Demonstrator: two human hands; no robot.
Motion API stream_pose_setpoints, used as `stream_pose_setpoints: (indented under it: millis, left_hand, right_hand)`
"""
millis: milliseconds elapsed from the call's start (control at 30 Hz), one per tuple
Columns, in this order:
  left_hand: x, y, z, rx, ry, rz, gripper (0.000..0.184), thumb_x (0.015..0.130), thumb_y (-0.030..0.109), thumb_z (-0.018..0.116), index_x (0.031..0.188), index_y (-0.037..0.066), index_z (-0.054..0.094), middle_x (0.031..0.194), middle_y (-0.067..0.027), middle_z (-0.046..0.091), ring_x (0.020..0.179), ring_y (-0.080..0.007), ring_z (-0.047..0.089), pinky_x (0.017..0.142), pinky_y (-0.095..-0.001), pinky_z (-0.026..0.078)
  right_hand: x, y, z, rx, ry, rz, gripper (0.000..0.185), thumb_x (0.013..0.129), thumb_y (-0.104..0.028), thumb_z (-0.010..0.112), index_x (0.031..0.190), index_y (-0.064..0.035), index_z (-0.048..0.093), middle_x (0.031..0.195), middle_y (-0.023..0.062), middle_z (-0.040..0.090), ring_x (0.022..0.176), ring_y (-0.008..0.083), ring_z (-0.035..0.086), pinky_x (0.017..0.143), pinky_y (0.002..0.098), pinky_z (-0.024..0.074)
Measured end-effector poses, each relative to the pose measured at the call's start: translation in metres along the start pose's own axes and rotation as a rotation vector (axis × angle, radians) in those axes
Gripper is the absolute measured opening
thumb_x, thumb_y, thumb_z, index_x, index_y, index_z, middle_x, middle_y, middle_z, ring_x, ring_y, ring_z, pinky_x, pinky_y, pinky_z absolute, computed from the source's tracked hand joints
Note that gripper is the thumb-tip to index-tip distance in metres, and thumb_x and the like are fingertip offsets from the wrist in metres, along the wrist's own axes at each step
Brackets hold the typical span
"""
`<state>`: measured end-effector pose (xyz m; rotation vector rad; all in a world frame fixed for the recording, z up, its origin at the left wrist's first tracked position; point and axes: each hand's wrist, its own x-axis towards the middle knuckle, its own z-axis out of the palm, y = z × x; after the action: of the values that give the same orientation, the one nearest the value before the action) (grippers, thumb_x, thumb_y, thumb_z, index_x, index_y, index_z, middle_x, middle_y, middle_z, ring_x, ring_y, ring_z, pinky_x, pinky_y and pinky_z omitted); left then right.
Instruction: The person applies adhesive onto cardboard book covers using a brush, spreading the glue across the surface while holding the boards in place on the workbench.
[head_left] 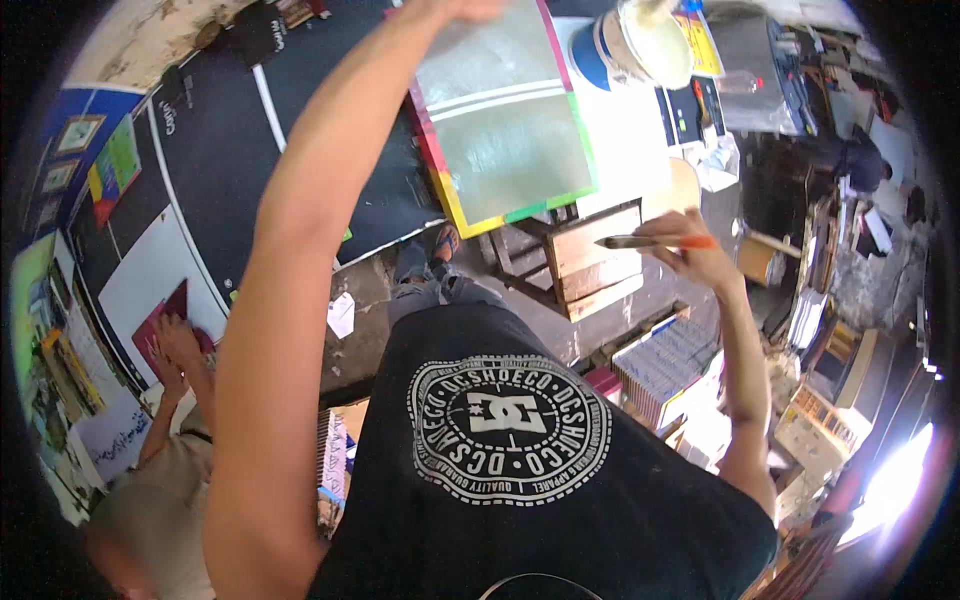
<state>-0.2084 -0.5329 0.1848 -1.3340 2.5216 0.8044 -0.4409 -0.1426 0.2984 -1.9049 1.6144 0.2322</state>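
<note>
My right hand [690, 258] is closed around a paintbrush [632, 241] with an orange handle. Its dark bristle end points left, below the table edge. My left arm stretches up to the far side of a framed mesh screen [520, 155] edged with pink, yellow and green tape. At the top border my left hand [480, 8] is partly cut off and blurred, so its fingers cannot be made out. A double white line crosses the grey-green mesh. Right of the screen stands a bucket [612, 50], white and blue, with pale contents and something sticking out.
Dark mats [215, 130] cover the table to the left. There another person's hands [178, 345] rest on a dark red folder [150, 335]. A wooden stool [600, 262] stands below the screen. Stacked printed boards [665, 365] are at the right, and another person [855, 160] is farther off.
</note>
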Motion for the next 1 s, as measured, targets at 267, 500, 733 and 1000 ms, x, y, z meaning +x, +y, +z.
stream_pose_setpoints:
  millis: [267, 500, 733, 1000]
  left_hand:
    - [-0.195, 0.008, 0.102, -0.130, 0.534, 0.013, 0.069, 0.073, 0.048, 0.076, 0.119, 0.002, 0.054, 0.113, -0.0154, 0.050, 0.104, -0.0319, 0.050, 0.081, -0.0502, 0.040]
    - [-0.227, 0.028, 0.137, -0.140, 0.282, 0.000, 0.076, 0.062, 0.045, 0.080, 0.115, -0.002, 0.054, 0.116, -0.0158, 0.049, 0.107, -0.0299, 0.047, 0.084, -0.0484, 0.034]
    - [-0.226, 0.034, 0.130, -0.159, 0.237, -0.037, 0.074, 0.060, 0.045, 0.080, 0.112, -0.001, 0.055, 0.115, -0.0138, 0.049, 0.108, -0.0286, 0.047, 0.085, -0.0487, 0.033]
    - [-0.229, 0.040, 0.134, -0.141, 0.277, -0.067, 0.075, 0.061, 0.044, 0.080, 0.114, -0.003, 0.055, 0.115, -0.0155, 0.049, 0.111, -0.0307, 0.046, 0.088, -0.0499, 0.034]
  right_hand:
    - [0.088, -0.008, -0.022, 0.915, 1.061, 0.262, 0.033, 0.085, -0.017, 0.077, 0.109, 0.0034, 0.066, 0.098, 0.0064, 0.068, 0.089, 0.0126, 0.062, 0.080, 0.0286, 0.0499]
    - [0.267, -0.090, 0.031, 0.562, 1.021, 0.052, 0.026, 0.082, -0.024, 0.077, 0.086, -0.0002, 0.066, 0.079, 0.0110, 0.069, 0.074, 0.0206, 0.066, 0.069, 0.0346, 0.0505]
    - [0.247, 0.013, 0.035, 0.329, 1.165, 0.001, 0.032, 0.084, -0.032, 0.073, 0.084, -0.0005, 0.065, 0.077, 0.0187, 0.066, 0.071, 0.0335, 0.067, 0.065, 0.0420, 0.0515]
    - [0.166, 0.063, -0.053, 0.188, 1.273, 0.271, 0.036, 0.081, -0.032, 0.078, 0.093, 0.0000, 0.069, 0.083, 0.0152, 0.072, 0.073, 0.0228, 0.070, 0.068, 0.0351, 0.0533]
